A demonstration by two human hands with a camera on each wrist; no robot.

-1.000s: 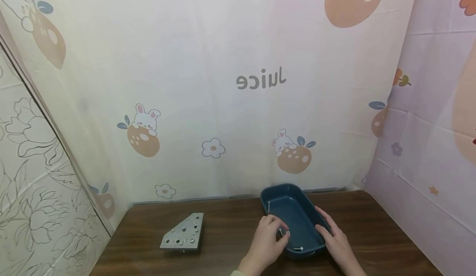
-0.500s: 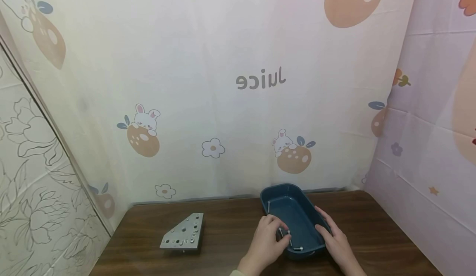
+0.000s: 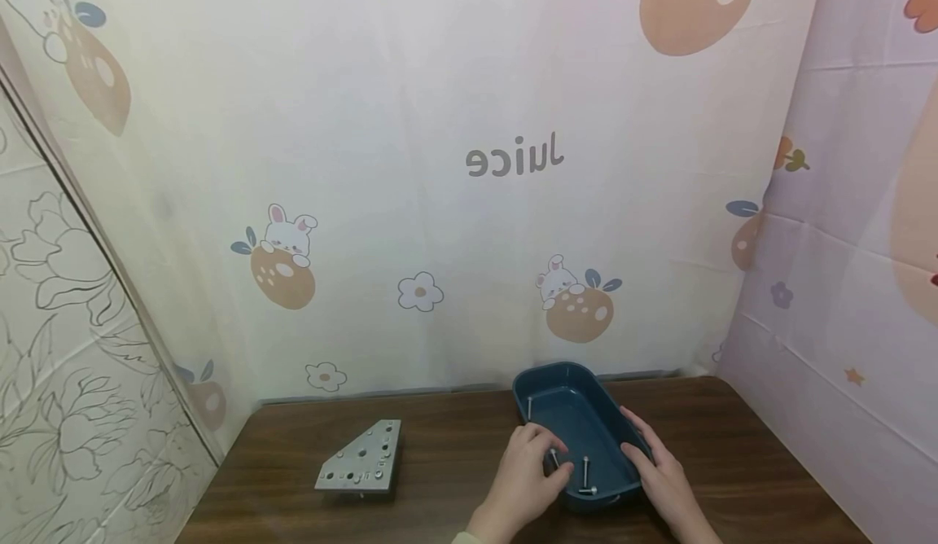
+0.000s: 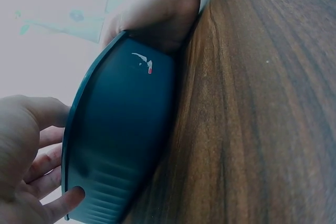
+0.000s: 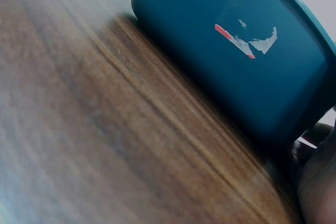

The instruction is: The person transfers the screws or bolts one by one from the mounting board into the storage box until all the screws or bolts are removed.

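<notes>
A dark blue tray [image 3: 575, 414] sits on the table with several silver bolts in it. My right hand [image 3: 663, 479] grips its right side near the front corner, thumb over the rim and fingers along the outside wall. My left hand [image 3: 522, 472] bends over the left rim, thumb and index fingertip apart inside the tray. One bolt [image 3: 554, 457] shows in the gap between them. Another bolt [image 3: 585, 472] lies just to the right, above a crosswise bolt [image 3: 588, 491]. In the left wrist view, the tray wall [image 4: 121, 119] hides the left fingertips.
To the left, a grey plate [image 3: 361, 456] with holes and small fittings stands on the brown wooden table [image 3: 447, 446]. Farther back in the tray, a bolt [image 3: 530, 408] leans along the left wall. A printed curtain [image 3: 440, 202] hangs behind the table.
A bolt that was at my left fingertips has tipped over and now lies farther right in the tray. Both hands and the tray have stayed in place.
</notes>
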